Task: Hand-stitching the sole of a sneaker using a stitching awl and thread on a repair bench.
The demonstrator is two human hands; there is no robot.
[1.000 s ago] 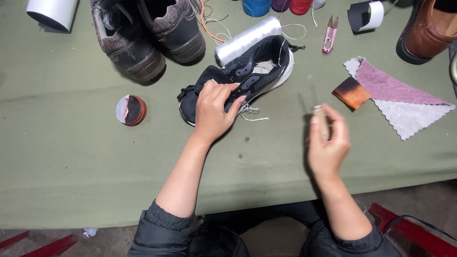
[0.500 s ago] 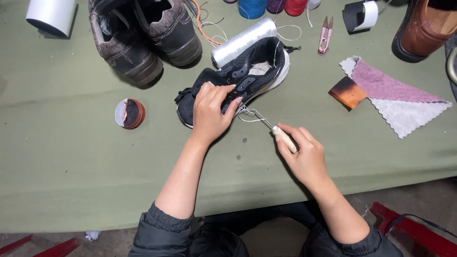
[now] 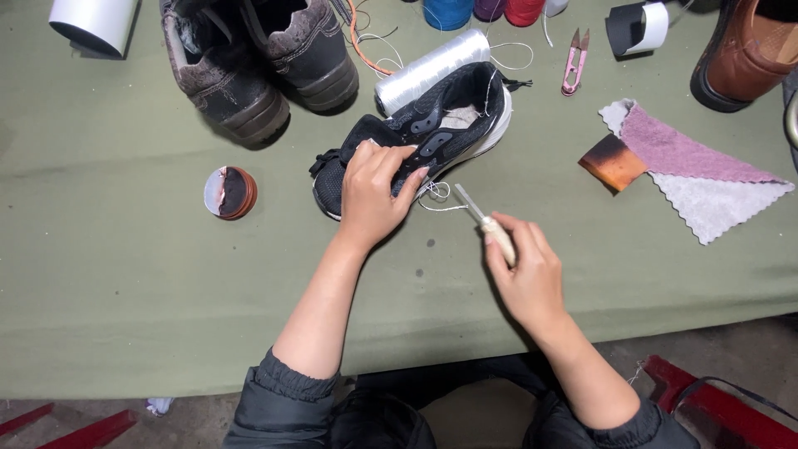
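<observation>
The right hand (image 3: 524, 270) had its fingers closed round the pale wooden handle of an awl (image 3: 485, 219), its metal tip aimed at the shoe's side, seemingly to draw the white thread (image 3: 436, 195) looped there. The left hand (image 3: 371, 193) lay flat, fingers curled over the black sneaker (image 3: 440, 125), pinning it steady on the green table (image 3: 125, 274) toward the far edge, beside a white thread spool (image 3: 428, 71) kept within reach

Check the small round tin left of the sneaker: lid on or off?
Off, it seems. The round tin lies open side up on the green table cover, dark contents showing inside its rim. No separate lid is visible nearby.
</observation>
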